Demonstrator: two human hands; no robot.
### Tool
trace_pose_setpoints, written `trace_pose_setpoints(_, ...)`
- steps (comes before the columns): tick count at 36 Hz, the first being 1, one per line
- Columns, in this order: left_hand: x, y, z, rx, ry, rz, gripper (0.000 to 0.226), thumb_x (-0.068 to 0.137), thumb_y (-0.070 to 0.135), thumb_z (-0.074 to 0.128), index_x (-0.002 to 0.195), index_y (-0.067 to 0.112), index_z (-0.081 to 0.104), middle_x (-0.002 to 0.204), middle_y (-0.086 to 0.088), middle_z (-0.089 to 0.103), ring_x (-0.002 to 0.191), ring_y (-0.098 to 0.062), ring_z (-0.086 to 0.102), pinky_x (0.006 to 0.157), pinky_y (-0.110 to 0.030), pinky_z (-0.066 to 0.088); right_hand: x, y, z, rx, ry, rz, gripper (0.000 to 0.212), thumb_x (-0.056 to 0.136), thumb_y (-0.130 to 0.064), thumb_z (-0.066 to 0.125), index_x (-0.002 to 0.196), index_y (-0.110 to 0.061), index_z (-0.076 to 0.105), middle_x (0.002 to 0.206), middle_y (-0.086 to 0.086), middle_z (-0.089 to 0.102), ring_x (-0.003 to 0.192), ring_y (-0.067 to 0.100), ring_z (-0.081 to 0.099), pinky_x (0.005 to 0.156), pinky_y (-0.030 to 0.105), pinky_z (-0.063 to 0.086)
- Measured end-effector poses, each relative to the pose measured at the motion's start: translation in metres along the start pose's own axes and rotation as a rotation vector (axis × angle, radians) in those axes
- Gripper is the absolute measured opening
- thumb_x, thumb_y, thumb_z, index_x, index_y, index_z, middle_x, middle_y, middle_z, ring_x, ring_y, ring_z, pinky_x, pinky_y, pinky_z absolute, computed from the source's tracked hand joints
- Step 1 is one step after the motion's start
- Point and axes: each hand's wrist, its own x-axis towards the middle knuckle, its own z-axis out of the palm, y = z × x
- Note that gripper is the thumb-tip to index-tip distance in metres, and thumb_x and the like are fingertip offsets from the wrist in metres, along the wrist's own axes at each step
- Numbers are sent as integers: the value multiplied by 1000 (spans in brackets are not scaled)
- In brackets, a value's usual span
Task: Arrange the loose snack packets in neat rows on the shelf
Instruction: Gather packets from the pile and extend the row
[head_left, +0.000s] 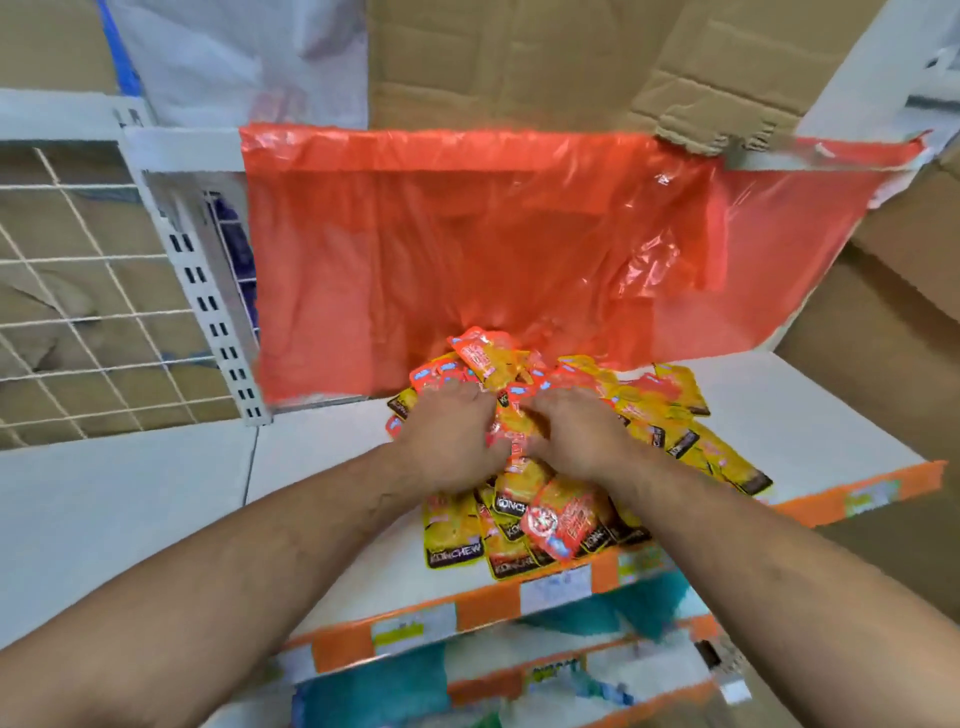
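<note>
Here, left hand, right hand on snack packets, grip unclear, orange bag behind

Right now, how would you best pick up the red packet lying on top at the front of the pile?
Probably by its near end, pinched between the fingers from the front. The red packet lies face-up on top of the pile of packets, nothing covers it, and that end reaches towards the shelf front edge.
</note>
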Motion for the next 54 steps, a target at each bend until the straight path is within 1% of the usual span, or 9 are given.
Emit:
trace_pose_setpoints(14,-33,85,26,111,-126,-166,75,71,79,58,109,14,57,107,-9,56,104,-27,49,84,-40,41,6,21,4,55,121,-83,51,80,-46,74,124,-23,60,119,7,62,117,30,52,97,39,44)
trace_pose_setpoints(22,-35,103,30,191,-159,-241,66,79,55,67,124,10,50,122,-11,49,112,-28,43,89,-40,42,-2,30,4,258,101,-14,46,83,-38,75,121,-17,61,119,8,63,111,30,58,83,33,43)
trace_pose_setpoints(26,-34,103,28,12,-163,-343,59,76,41,76,119,13,46,118,-9,53,108,-27,49,87,-40,47,-3,34,3,404,86,52,27,83,-33,75,102,-23,59,97,5,63,89,28,57,62,29,31)
trace_pose_setpoints(29,-34,97,22,-191,-166,-433,47,74,27,77,104,18,42,99,-6,62,88,-27,60,67,-36,47,-1,36,1,513,76,77,29,83,-32,75,91,-25,48,88,-3,52,80,21,46,63,29,27)
trace_pose_setpoints(32,-34,84,15,-542,-152,-603,44,68,17,83,93,20,47,80,1,61,71,-20,58,61,-33,46,2,35,0,655,84,78,28,81,-28,78,83,-20,51,76,-5,46,74,21,44,61,32,29)
trace_pose_setpoints(39,-50,42,2,-1162,192,-985,33,62,0,85,80,13,62,76,-18,66,68,-32,63,66,-45,51,9,9,8,895,23,60,45,77,-24,81,66,-22,37,67,-2,33,61,17,31,57,32,24)
trace_pose_setpoints(41,-58,36,-3,-1241,239,-1028,27,70,1,82,84,12,62,75,-14,66,63,-25,60,65,-43,54,9,-3,10,911,-6,34,43,76,-26,82,68,-22,40,66,-3,34,61,17,33,57,32,26)
trace_pose_setpoints(45,-76,24,-12,-1241,309,-1057,18,85,4,70,89,15,56,74,-10,63,48,-15,57,39,-22,46,9,-31,8,934,-48,-20,35,76,-25,83,75,-19,48,67,-1,38,62,17,35,60,32,29)
trace_pose_setpoints(54,-141,-14,-30,-1272,454,-1095,16,92,14,66,106,17,60,90,-10,68,63,-18,65,43,-25,51,3,-106,12,956,-134,-107,45,73,-25,83,61,-21,40,59,-2,36,60,17,39,59,32,29)
